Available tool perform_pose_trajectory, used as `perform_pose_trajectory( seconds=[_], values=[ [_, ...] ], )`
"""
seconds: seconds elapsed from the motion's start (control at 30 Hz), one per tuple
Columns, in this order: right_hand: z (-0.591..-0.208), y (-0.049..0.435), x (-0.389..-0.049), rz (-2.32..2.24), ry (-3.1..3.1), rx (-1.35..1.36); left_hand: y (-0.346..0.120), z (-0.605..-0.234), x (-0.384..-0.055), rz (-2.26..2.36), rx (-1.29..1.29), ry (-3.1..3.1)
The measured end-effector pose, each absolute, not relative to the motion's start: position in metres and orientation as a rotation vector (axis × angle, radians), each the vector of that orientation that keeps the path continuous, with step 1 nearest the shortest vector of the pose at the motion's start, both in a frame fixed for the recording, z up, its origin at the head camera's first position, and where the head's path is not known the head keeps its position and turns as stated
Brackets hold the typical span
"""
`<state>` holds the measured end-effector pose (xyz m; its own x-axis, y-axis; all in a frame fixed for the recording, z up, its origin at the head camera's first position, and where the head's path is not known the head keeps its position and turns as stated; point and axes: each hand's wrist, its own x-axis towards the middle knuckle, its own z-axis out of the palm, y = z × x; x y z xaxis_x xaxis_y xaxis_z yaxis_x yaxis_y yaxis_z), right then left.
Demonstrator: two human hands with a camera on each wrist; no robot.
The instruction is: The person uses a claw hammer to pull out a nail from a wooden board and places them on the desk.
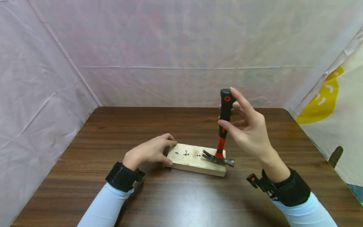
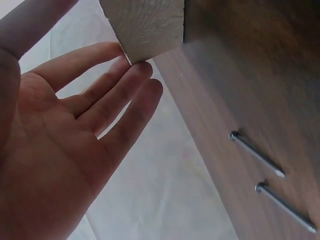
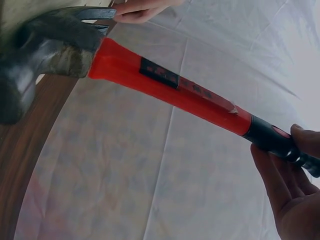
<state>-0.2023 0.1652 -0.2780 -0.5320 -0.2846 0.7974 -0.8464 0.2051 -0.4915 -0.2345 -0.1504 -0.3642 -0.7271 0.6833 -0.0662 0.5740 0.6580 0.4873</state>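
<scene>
A pale wooden block (image 1: 193, 161) lies on the brown table, with several small dark holes or nail ends in its top. One bent nail (image 1: 186, 152) sticks up from it. My left hand (image 1: 151, 150) holds the block's left end, thumb on the near side and fingers on the far side. Over the right end, a claw hammer (image 1: 221, 142) stands upright on its head, claw pointing left and striking face past the block's edge. My right hand (image 1: 250, 130) holds its black grip (image 3: 272, 136) between thumb and fingers.
Two loose nails (image 2: 257, 154) lie on the table (image 1: 113, 126) beside the block's left end, hidden from the head view. Pale cloth walls (image 1: 181, 37) stand behind and at both sides of the table; the right one has a yellow print (image 1: 320, 104).
</scene>
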Motion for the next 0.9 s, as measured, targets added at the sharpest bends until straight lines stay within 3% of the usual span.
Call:
perform_pose_trajectory(
  seconds=[0.9],
  values=[
    [-0.271, 0.14, -0.211, 1.251, -2.05, 1.123, -0.141, -0.371, -0.239, 0.673, 1.12, 2.633]
  ],
)
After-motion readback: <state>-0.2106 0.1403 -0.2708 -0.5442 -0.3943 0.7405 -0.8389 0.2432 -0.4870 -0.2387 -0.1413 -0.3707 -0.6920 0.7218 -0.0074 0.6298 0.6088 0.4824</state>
